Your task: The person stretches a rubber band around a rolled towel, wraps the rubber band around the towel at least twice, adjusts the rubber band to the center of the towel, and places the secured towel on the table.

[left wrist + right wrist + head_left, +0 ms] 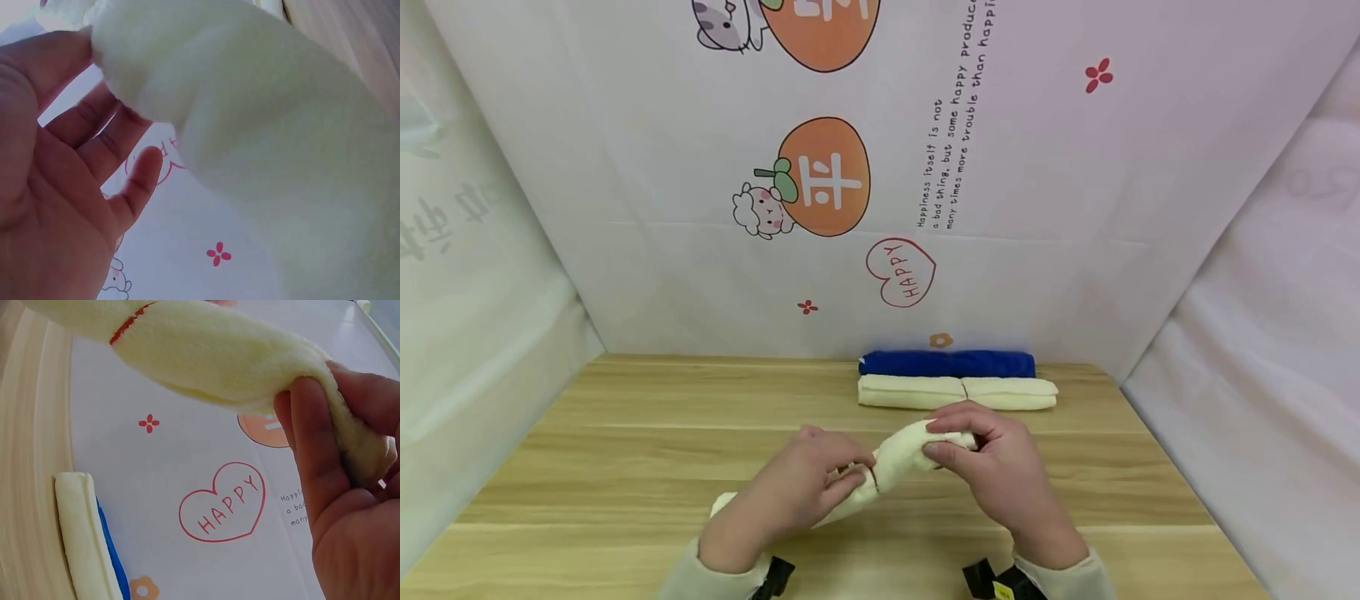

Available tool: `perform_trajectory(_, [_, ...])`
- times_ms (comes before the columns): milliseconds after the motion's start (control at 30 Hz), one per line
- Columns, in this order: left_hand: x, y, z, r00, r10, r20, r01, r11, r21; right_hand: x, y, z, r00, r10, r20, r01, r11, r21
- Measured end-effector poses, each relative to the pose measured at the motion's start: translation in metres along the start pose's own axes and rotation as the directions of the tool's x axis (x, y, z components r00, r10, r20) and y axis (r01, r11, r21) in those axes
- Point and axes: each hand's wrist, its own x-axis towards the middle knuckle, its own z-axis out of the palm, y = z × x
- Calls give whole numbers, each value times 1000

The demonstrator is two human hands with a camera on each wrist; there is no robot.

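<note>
A cream rolled towel [904,452] is held up over the table between both hands, bent near its right part. A thin dark-red band [130,324] circles it around the middle. My left hand [801,483] pinches the roll just left of the band; in the left wrist view its thumb and fingertips meet the towel's edge [250,119], and the little finger stands free. The right hand [1000,458] grips the roll close to its right end, thumb on the near side and fingers over the far side. Behind the left forearm, part of the towel's left end is hidden.
At the back of the wooden table [647,433] lies a second cream rolled towel [910,392] with a thin band, directly in front of a blue rolled towel [947,364]. A printed white cloth [1015,275] hangs behind, and white cloth walls stand at both sides.
</note>
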Motion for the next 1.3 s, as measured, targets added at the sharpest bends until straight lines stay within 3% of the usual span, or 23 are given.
perform_trajectory(200, [1, 5, 0, 994, -34, 103, 43, 995, -85, 0, 0, 7, 999, 24, -34, -22, 998, 56])
perform_trajectory(300, [0, 7, 1, 992, -49, 120, 64, 991, -117, 0, 0, 9, 998, 23, -57, -19, 998, 62])
perform_trajectory(433, [1, 11, 4, 989, -101, 111, 111, 989, -93, 0, -1, 8, 996, 6, -93, 0, 998, 67])
perform_trajectory(633, [-2, 14, 2, 981, -192, 33, 193, 980, -38, 0, -5, 3, 982, 11, -187, 1, 998, 62])
perform_trajectory(767, [-2, 15, 0, 985, -173, 12, 173, 984, -37, 0, -6, 4, 968, 29, -250, -11, 997, 74])
perform_trajectory(1033, [2, 11, -2, 999, -28, 44, 31, 997, -75, 0, -2, 11, 962, 57, -268, -32, 995, 98])
perform_trajectory(1167, [1, 11, -4, 998, 9, 69, -5, 998, -65, 3, 0, 9, 953, 120, -278, -101, 991, 82])
perform_trajectory(1300, [-2, 10, -7, 992, 45, 119, -39, 998, -49, 7, 1, 3, 923, 213, -321, -200, 977, 71])
